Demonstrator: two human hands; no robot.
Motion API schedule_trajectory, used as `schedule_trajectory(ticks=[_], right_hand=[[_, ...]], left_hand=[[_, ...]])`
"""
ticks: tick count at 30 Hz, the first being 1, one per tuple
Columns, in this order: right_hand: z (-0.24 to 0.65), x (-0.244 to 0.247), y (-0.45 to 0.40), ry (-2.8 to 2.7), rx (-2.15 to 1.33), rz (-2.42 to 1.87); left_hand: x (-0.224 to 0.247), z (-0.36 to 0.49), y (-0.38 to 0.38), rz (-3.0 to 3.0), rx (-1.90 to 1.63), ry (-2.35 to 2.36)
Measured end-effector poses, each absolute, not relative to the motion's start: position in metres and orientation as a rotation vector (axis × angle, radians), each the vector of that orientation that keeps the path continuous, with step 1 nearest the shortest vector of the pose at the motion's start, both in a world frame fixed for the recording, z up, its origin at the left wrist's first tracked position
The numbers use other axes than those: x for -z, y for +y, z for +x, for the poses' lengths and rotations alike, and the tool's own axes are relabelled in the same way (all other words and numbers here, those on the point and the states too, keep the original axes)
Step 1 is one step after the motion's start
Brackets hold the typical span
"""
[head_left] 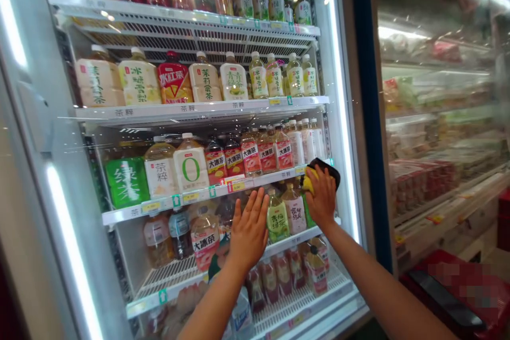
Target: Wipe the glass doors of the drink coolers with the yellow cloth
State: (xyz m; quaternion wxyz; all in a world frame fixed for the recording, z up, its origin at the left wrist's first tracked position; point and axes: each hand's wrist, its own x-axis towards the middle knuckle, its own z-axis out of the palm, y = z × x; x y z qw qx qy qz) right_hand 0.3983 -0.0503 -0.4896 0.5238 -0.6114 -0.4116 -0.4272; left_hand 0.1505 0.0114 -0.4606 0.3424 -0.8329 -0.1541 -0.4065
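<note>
A glass door covers the drinks fridge, with faint reflections across it. My left hand lies flat against the glass near the middle, its fingers stretched and holding nothing. Farther right, my right hand presses a yellow-and-black sponge-like pad to the glass beside the lit right edge. Part of the pad is hidden behind my fingers. Behind the glass, a green-labelled bottle and a pale-labelled bottle stand between my two hands.
Shelves hold rows of bottled drinks, among them a red bottle and a green bottle. Light strips run along the fridge sides. At right stands an open chiller of packaged goods, with a dark flat object on red below.
</note>
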Motion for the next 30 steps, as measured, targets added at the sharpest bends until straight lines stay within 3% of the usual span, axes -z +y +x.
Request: schedule_trajectory(ticks=[8, 15, 22, 30], right_hand=[[0.458, 0.504, -0.058, -0.804, 1.054, -1.481], [0.507, 0.469, -0.071, -0.800, 1.003, -1.503], [0.537, 0.514, -0.084, -0.875, 0.977, -1.486], [0.569, 0.404, -0.076, -0.824, 1.068, -1.366]], left_hand=[[0.460, 0.191, 0.002, -2.150, 1.049, -0.362], [0.451, 0.231, -0.003, -2.107, 1.053, -0.296], [0.455, 0.255, -0.007, -2.128, 1.042, -0.216], [0.425, 0.277, -0.009, -2.110, 1.027, -0.244]])
